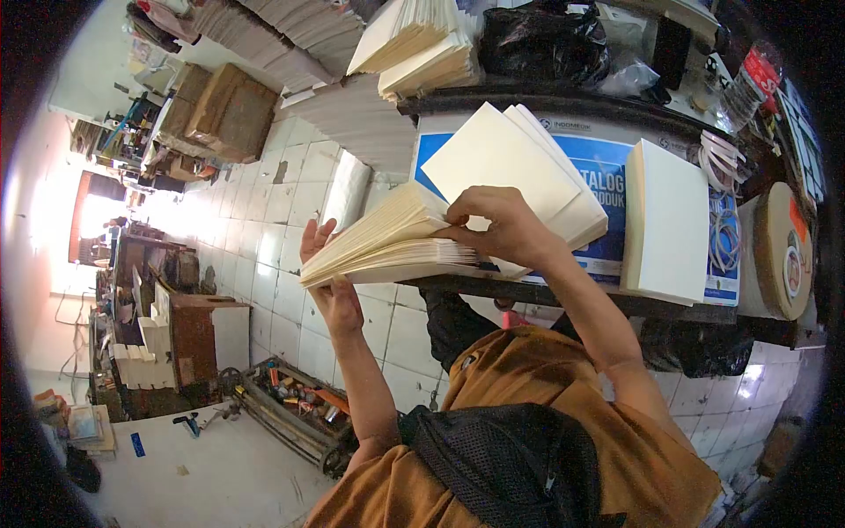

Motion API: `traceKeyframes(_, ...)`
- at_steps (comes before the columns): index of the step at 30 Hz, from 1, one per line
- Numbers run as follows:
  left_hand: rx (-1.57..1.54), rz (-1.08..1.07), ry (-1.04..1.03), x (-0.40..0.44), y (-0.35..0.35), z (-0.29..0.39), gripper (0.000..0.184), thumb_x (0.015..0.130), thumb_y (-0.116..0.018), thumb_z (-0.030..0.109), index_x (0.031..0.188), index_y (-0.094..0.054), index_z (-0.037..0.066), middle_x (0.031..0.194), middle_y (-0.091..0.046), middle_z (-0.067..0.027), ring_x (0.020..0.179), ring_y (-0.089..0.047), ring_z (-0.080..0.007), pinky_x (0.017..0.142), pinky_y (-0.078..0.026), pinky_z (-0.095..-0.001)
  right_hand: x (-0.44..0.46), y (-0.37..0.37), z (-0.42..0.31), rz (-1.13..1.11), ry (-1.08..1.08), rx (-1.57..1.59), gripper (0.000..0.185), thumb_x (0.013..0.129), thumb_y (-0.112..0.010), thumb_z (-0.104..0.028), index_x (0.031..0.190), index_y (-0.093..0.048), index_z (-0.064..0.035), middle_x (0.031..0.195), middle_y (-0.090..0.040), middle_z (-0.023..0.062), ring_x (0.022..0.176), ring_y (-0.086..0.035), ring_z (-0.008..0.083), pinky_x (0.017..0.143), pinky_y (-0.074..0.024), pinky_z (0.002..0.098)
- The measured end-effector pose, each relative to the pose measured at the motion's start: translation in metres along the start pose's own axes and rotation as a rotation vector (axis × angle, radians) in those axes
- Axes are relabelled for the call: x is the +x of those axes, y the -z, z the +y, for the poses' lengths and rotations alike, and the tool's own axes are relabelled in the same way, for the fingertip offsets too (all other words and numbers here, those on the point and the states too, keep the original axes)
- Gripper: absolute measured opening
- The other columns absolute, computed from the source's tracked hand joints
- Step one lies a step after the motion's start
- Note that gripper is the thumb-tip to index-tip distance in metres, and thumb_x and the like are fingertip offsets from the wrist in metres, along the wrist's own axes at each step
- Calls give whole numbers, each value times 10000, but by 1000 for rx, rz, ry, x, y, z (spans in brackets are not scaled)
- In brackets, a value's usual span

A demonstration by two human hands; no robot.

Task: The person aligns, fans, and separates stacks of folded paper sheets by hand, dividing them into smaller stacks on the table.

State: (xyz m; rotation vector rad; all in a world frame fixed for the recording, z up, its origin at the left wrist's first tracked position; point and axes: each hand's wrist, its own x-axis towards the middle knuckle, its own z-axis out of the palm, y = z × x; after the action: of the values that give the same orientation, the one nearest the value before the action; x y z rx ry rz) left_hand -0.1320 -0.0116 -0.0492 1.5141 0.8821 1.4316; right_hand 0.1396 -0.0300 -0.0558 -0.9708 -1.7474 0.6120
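A thick unbound stack of cream pages [378,242] is held at its left end by my left hand [339,295], with the thumb in front and fingers behind. The pages fan apart into an upper and a lower part. My right hand [502,224] pinches the stack's right end, thumb and forefinger closed on the page edges. Behind that hand, cream page blocks [502,163] lie loosely overlapped on a blue printed sheet [603,176] on the worktable. A neat cream page block [666,220] rests farther right.
White strips [723,233] and a large tape roll [782,251] sit at the table's right. More page stacks [422,48] and a black plastic bag [544,42] are on the back ledge. Cardboard boxes [229,113] stand across the tiled floor. A tool-filled tray [304,392] is at lower left.
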Motion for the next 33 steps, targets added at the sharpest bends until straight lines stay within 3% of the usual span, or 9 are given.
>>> traceKeyframes(4,-27,28,17,-1,-1,3,1092,747,-764,606,1499,-250,2,1412,-435,-169,1309,-423,-241,1110,-342,-415,-3,5,-2,48,28,-34,104,825,-729,-96,905,-685,-47,886,-690,115,803,-648,313,727,-514,394)
traceKeyframes(10,-40,19,31,2,1,-4,1076,763,-758,589,1501,-243,0,1382,-473,-172,1307,-435,-250,1115,-337,-427,-4,18,-13,45,118,-225,115,824,-710,-50,937,-688,-49,845,-647,101,788,-629,280,683,-513,371)
traceKeyframes(14,-46,-27,9,2,5,-7,968,833,-719,520,1500,-248,0,1415,-443,-174,1324,-427,-289,1122,-352,-435,-7,31,-31,-154,-108,-410,218,811,-633,-136,1007,-660,-45,919,-649,131,885,-643,333,798,-515,428)
traceKeyframes(22,-11,-24,13,4,1,-4,955,837,-710,529,1503,-255,19,1549,-295,-121,1350,-403,-257,1124,-354,-433,2,19,-32,-278,-143,-339,134,840,-685,-117,924,-671,-14,862,-657,133,801,-638,316,726,-507,386)
traceKeyframes(25,-16,-6,25,4,9,-13,988,819,-716,554,1507,-246,22,1544,-302,-120,1368,-379,-267,1128,-347,-449,5,25,-29,-316,-265,-14,242,934,-577,-227,936,-709,-25,969,-706,135,886,-677,322,823,-521,401)
traceKeyframes(28,-82,56,78,-3,11,-31,1034,791,-724,591,1506,-243,19,1541,-305,-123,1374,-374,-283,1129,-341,-468,-7,22,-4,-189,-384,181,484,985,-505,-441,1184,-639,-21,1215,-642,170,1089,-627,323,957,-467,400)
traceKeyframes(31,-33,117,44,-5,-10,-35,1053,730,-780,601,1472,-322,10,1431,-445,-130,1301,-452,-237,1090,-368,-415,-6,-44,8,291,-230,349,783,968,-367,-639,1432,-402,-9,1453,-434,207,1335,-430,343,1116,-311,416)
traceKeyframes(32,-49,46,12,-7,-16,-28,1008,755,-779,562,1463,-333,0,1464,-399,-131,1304,-442,-236,1083,-369,-406,-9,-44,1,131,-150,388,805,954,-557,-442,1549,-172,-61,1573,-248,135,1445,-221,263,1181,-146,374)
traceKeyframes(33,-40,33,10,-7,-13,-29,983,766,-780,543,1456,-341,-3,1449,-415,-132,1297,-447,-237,1081,-370,-405,-9,-46,2,129,-151,383,851,934,-487,-549,1548,-170,-51,1574,-248,140,1452,-209,268,1182,-142,383)
